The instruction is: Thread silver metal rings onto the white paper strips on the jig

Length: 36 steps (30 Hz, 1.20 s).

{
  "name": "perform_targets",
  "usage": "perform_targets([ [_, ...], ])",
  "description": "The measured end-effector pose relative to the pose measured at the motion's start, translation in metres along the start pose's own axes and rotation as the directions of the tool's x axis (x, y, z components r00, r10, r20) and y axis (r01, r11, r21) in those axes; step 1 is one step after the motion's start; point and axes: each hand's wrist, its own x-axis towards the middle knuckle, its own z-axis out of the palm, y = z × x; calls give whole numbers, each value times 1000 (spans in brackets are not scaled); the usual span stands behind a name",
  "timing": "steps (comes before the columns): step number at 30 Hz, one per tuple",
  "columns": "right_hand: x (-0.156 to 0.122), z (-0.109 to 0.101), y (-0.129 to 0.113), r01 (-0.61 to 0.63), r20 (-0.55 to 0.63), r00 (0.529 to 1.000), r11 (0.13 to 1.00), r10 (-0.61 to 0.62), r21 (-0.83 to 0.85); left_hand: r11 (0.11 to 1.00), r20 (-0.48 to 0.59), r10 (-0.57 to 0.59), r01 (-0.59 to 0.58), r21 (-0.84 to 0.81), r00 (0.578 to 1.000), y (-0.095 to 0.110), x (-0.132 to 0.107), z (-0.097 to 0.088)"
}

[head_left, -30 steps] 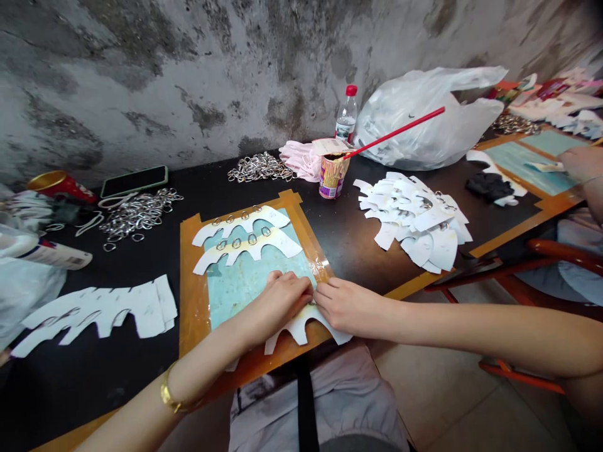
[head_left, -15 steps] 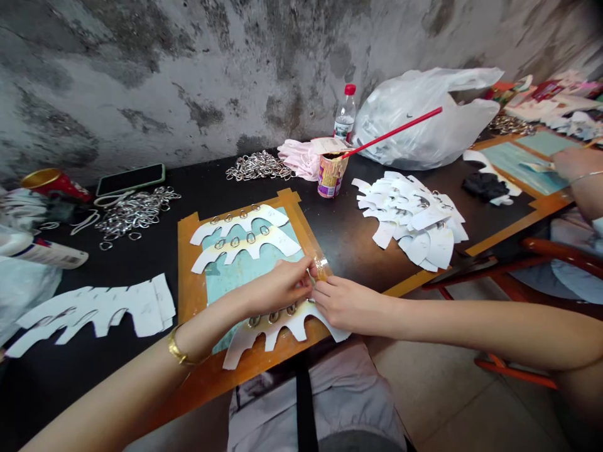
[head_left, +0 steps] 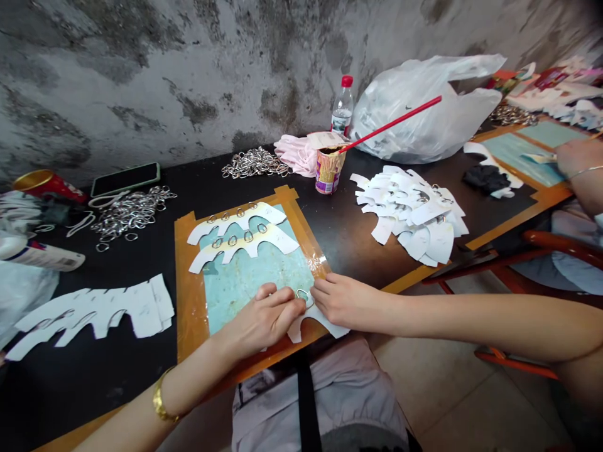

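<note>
A white scalloped strip point(head_left: 325, 319) lies at the near edge of the taped blue-green mat point(head_left: 245, 285), partly covered by my hands. A metal ring point(head_left: 302, 294) stands out at its upper edge between my hands. My left hand point(head_left: 271, 317) is closed over the strip, its fingertips against the ring's lower side. My right hand point(head_left: 342, 301) has its fingers pressed together on the strip, beside the ring; the thumb is hidden. Farther up the mat lie two similar strips, a nearer one point(head_left: 277, 240) and a farther one point(head_left: 266, 213), both with rings along their upper edges.
Plain white strips point(head_left: 136, 307) lie at left. Loose ring piles, one left point(head_left: 129, 213) and one behind point(head_left: 254, 163), flank a phone point(head_left: 125, 179). A paper cup point(head_left: 328, 172) holds a red stick. At right are heaped strips point(head_left: 414, 210), a plastic bag point(head_left: 419, 113) and another person's hand point(head_left: 577, 160).
My left hand has drawn back left and down from my right fingertips, uncovering the ring between them. It now covers the strip's left part. My right hand stays almost where it was.
</note>
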Motion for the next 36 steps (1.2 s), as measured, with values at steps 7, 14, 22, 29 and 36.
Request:
perform_targets([
  [7,0,0,-2,-20,-28,999,1000,20,7,976,51,53,-62,210,997,8,-7,-3],
  [14,0,2,-2,-9,-37,999,1000,9,0,944,-160,63,-7,329,985,22,-10,11],
  [22,0,3,-2,-13,-63,998,1000,12,-9,923,-213,-23,103,371,977,37,-3,14],
  [29,-1,3,-3,-20,-71,997,1000,20,0,920,-214,-112,183,346,970,45,1,16],
  [36,-1,1,-3,-20,-59,998,1000,20,-4,926,-212,-183,241,291,960,44,-4,19],
])
